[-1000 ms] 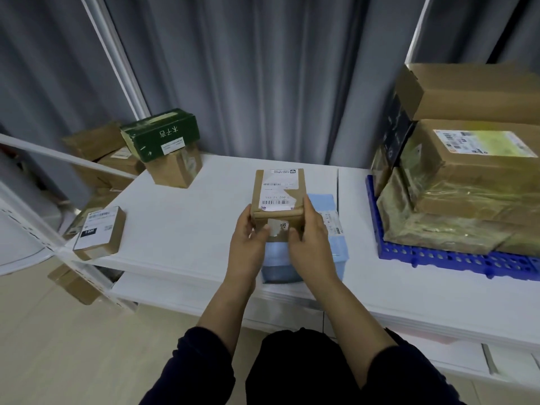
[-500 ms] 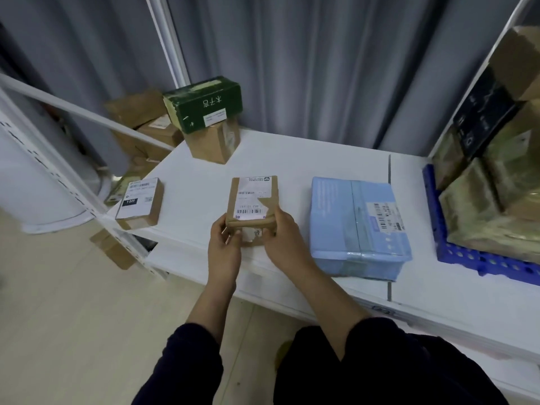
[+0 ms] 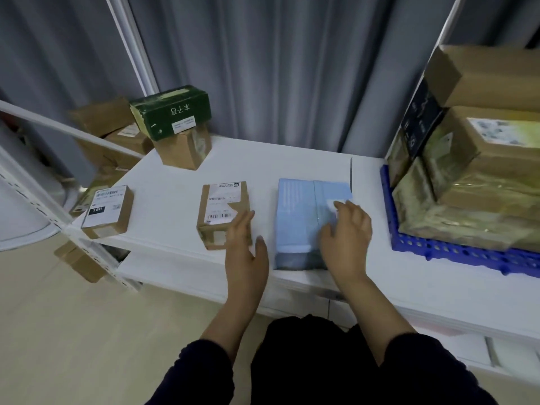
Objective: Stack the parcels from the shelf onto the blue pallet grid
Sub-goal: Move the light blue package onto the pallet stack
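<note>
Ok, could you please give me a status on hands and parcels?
Left hand open beside small brown parcel. Right hand open, resting on blue parcel. Pallet grid partly stacked; nothing between.

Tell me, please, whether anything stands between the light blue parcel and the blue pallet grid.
Nothing visible does: only bare white shelf lies between the light blue parcel and the blue pallet grid. The grid is loaded with taped brown parcels, so it likely goes on top.
</note>
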